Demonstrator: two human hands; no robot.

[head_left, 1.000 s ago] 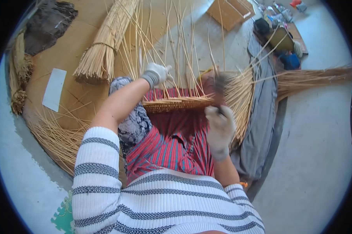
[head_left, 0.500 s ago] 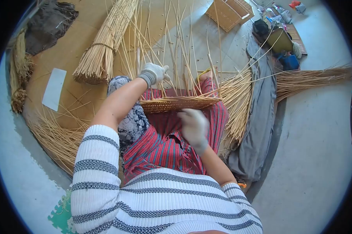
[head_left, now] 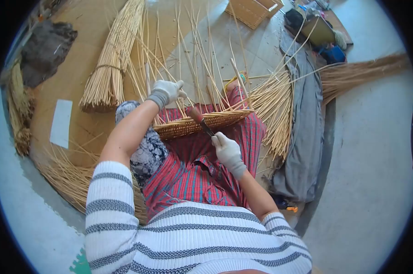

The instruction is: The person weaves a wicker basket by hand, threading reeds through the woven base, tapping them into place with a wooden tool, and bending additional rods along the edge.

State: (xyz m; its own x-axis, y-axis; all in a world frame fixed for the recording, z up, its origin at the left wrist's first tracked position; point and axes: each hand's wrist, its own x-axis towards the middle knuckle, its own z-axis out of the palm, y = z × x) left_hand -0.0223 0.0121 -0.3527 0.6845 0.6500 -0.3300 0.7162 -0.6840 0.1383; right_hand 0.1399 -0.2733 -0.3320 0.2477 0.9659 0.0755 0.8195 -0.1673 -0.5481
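Note:
A woven wicker base (head_left: 206, 124) with upright rods rising from its far edge lies across the lap, its left end slightly lower. My left hand (head_left: 168, 92), in a white glove, is at the rods on the left, its fingers closed around a wicker rod (head_left: 181, 108) just above the weave. My right hand (head_left: 228, 153), also gloved, grips the dark, narrow end of a hand tool (head_left: 202, 121). The tool's thicker reddish-brown end points away over the near edge of the weave. I cannot make out the tool's exact kind.
A tied bundle of rods (head_left: 108, 75) lies at the far left, and loose rods (head_left: 277, 112) lie right of the knee. Grey cloth (head_left: 302, 137) runs along the right. A cardboard box (head_left: 252, 13) stands at the back; a white sheet (head_left: 61, 123) lies left.
My right hand, blurred beside the weave before, now shows the tool pointing over it. The view has shifted, and the left end of the weave sits lower. My left hand stays at the rods.

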